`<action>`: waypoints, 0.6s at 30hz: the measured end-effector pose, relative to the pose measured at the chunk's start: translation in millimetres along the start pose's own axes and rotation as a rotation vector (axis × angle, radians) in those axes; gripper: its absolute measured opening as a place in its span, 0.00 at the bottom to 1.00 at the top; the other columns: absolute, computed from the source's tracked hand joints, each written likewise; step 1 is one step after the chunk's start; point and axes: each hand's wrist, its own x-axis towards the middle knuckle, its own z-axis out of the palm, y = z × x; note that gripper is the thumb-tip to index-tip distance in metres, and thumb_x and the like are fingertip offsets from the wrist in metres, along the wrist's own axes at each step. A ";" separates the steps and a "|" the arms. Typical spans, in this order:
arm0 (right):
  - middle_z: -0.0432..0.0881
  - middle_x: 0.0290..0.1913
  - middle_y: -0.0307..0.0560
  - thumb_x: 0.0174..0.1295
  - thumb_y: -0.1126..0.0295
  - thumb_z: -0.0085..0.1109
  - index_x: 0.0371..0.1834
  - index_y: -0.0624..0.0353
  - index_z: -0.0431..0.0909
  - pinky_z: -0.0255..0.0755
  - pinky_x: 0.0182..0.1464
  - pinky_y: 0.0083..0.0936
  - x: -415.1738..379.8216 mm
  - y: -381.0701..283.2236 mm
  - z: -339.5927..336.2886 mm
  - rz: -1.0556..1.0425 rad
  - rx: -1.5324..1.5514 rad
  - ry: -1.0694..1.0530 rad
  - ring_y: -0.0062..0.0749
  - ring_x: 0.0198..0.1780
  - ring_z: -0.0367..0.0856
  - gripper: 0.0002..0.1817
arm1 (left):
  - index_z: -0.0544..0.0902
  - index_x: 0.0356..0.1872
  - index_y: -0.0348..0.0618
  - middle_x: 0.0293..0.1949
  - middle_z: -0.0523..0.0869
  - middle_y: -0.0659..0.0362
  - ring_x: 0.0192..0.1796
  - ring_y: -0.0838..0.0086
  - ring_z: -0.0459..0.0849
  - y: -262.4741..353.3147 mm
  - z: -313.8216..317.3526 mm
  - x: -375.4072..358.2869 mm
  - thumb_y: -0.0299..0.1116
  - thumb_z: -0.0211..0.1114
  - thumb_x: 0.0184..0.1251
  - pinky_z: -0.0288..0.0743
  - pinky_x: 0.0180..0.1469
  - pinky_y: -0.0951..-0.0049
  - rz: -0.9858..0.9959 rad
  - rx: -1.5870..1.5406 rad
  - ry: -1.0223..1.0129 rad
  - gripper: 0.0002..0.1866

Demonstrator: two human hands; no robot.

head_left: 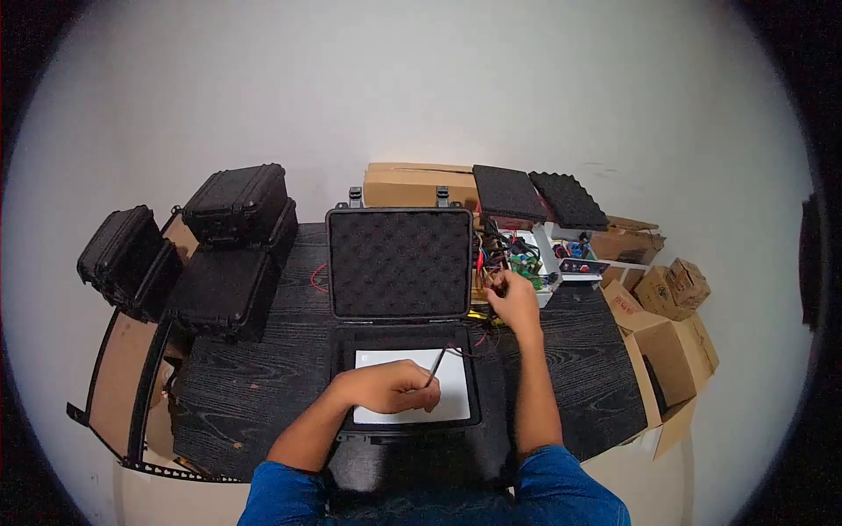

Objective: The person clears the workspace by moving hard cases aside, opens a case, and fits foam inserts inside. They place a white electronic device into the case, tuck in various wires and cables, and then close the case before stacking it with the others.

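Note:
My left hand (395, 387) is closed around a thin dark cable (436, 364), which sticks up from the fingers and bends off to the right. Below this hand lies a flat white panel (456, 386) inside the base of an open black hard case (337, 351). The raised lid (399, 263) is lined with bumpy dark foam. Farther right, my right hand (517, 305) reaches into a tangle of coloured wires (493, 250), with its fingertips drawn together among them. What the fingertips pinch is too small to make out.
Black hard cases (232, 206) are stacked at the left. Behind the wires are a white box with circuit boards (526, 250), foam sheets (509, 191) and a long cardboard box (412, 186). An open cardboard carton (671, 359) stands right of the dark wood-grain table (263, 386).

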 end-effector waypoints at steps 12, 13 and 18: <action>0.79 0.21 0.50 0.64 0.69 0.64 0.29 0.65 0.78 0.72 0.31 0.31 6.5 -5.8 -63.9 0.151 0.274 0.215 0.32 0.22 0.76 0.11 | 0.81 0.32 0.38 0.21 0.81 0.60 0.29 0.68 0.86 21.9 -0.7 -4.6 0.53 0.46 0.89 0.78 0.66 0.59 -0.204 -0.203 0.209 0.30; 0.81 0.22 0.52 0.63 0.68 0.64 0.29 0.65 0.79 0.74 0.33 0.33 3.2 -11.8 -79.3 0.155 0.172 0.160 0.36 0.24 0.79 0.11 | 0.81 0.31 0.39 0.20 0.79 0.61 0.29 0.69 0.85 20.5 -0.7 -4.6 0.55 0.46 0.89 0.77 0.67 0.58 -0.165 -0.209 0.242 0.31; 0.89 0.34 0.62 0.56 0.56 0.72 0.36 0.60 0.89 0.83 0.49 0.47 -15.5 1.5 -106.1 0.384 -0.293 -0.353 0.57 0.43 0.91 0.17 | 0.80 0.30 0.39 0.16 0.66 0.66 0.26 0.71 0.79 15.2 0.1 -4.3 0.57 0.48 0.86 0.73 0.72 0.51 -0.079 -0.355 0.369 0.32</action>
